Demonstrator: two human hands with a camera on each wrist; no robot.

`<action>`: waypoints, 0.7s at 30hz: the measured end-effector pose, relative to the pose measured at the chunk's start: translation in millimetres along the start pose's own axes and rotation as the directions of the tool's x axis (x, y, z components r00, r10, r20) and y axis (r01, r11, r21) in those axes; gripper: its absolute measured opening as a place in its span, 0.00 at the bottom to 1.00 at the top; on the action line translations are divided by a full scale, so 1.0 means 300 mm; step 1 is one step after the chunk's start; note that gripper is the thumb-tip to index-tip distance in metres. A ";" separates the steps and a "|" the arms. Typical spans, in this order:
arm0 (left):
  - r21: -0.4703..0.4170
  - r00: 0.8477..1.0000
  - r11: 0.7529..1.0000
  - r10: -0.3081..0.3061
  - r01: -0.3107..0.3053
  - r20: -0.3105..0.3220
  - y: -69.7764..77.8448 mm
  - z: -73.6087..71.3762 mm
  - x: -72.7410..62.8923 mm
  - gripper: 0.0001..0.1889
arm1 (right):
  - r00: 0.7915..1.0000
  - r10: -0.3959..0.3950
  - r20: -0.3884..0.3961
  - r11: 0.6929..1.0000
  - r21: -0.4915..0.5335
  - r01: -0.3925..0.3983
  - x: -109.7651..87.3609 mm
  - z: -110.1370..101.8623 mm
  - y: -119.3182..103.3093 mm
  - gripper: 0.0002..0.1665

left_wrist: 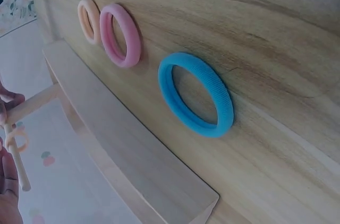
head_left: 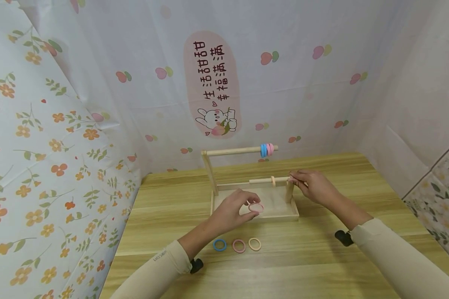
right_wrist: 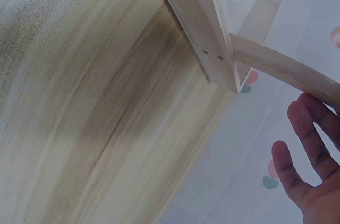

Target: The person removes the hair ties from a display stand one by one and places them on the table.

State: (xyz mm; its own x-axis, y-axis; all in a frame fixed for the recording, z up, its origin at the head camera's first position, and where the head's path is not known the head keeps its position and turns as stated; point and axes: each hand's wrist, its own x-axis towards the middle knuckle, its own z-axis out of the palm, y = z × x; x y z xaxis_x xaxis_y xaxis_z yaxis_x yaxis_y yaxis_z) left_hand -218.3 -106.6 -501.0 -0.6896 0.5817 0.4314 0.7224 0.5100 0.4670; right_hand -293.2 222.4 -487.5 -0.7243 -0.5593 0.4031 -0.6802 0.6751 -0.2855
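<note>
In the head view my left hand point(head_left: 233, 211) pinches a pink hair tie point(head_left: 261, 204) between thumb and fingers, over the front of a wooden rack point(head_left: 292, 217). My right hand point(head_left: 316, 187) grips the right end of the rack's lower rod point(head_left: 260, 181), at the top of its short post; the fingers hide that joint. A peach hair tie point(head_left: 273, 181) hangs around this rod. Blue hair ties point(head_left: 263, 150) and pink hair ties point(head_left: 270, 149) sit around the upper rod near its free right end. In the right wrist view, fingers point(right_wrist: 311, 136) lie against the post point(right_wrist: 287, 67).
Before the rack, a blue hair tie point(left_wrist: 220, 94), a pink hair tie point(left_wrist: 133, 35) and a peach hair tie point(left_wrist: 83, 21) lie in a row on the wooden table point(head_left: 172, 203). Printed curtains point(head_left: 146, 104) stand behind and beside the table.
</note>
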 end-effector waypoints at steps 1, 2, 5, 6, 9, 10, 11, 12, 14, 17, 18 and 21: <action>0.000 1.000 1.000 0.002 -0.002 0.003 0.002 0.001 -0.001 0.18 | 1.000 0.001 0.000 1.000 0.001 -0.001 0.000 0.000 0.000 0.17; -0.003 1.000 1.000 0.003 -0.003 0.006 0.003 0.002 -0.001 0.18 | 1.000 0.000 -0.001 1.000 0.002 0.000 0.001 0.000 0.000 0.17; -0.015 1.000 1.000 0.004 -0.004 0.015 0.005 0.006 -0.004 0.18 | 1.000 -0.004 -0.003 1.000 0.003 0.004 0.001 0.001 0.000 0.17; -0.018 1.000 1.000 0.003 -0.003 0.020 0.006 0.007 -0.004 0.18 | 1.000 -0.007 -0.005 1.000 0.002 0.007 0.001 0.001 0.000 0.17; -0.012 0.999 1.000 0.005 -0.004 0.038 0.003 0.015 -0.006 0.19 | 1.000 -0.010 -0.008 1.000 0.002 0.010 0.001 0.003 0.001 0.16; -0.009 0.999 1.000 0.007 -0.007 0.043 0.002 0.018 -0.007 0.19 | 1.000 -0.009 -0.008 1.000 0.003 0.009 0.000 0.002 0.001 0.16; -0.005 0.999 1.000 0.010 -0.010 0.049 0.001 0.021 -0.008 0.19 | 1.000 -0.009 -0.007 1.000 0.004 0.009 0.000 0.003 0.001 0.16; -0.001 0.999 1.000 0.015 -0.015 0.051 0.001 0.024 -0.008 0.19 | 1.000 -0.007 -0.007 1.000 0.007 0.007 0.000 0.003 0.001 0.16; 0.000 0.998 1.000 0.020 -0.020 0.060 0.000 0.030 -0.011 0.19 | 1.000 0.001 -0.003 1.000 0.014 -0.001 0.000 0.001 0.000 0.16; -0.008 0.997 1.000 0.017 -0.017 0.071 0.000 0.035 -0.016 0.20 | 1.000 0.012 0.003 1.000 0.025 -0.012 0.001 0.001 0.002 0.17; -0.013 0.997 1.000 0.015 -0.014 0.075 0.002 0.037 -0.017 0.20 | 1.000 0.016 0.005 0.999 0.029 -0.016 0.001 0.001 0.002 0.17; -0.017 0.996 1.000 0.010 -0.009 0.093 0.006 0.040 -0.020 0.20 | 1.000 0.021 0.009 0.999 0.033 -0.022 0.001 0.002 0.003 0.17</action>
State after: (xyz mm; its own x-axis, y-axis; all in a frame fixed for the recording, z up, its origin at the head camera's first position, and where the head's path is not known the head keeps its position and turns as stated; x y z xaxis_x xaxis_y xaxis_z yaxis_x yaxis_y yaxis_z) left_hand -212.3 -101.6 -512.0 -0.6745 0.6431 0.3626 0.7273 0.4943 0.4761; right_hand -294.1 222.6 -488.3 -0.7396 -0.5490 0.3895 -0.6678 0.6708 -0.3226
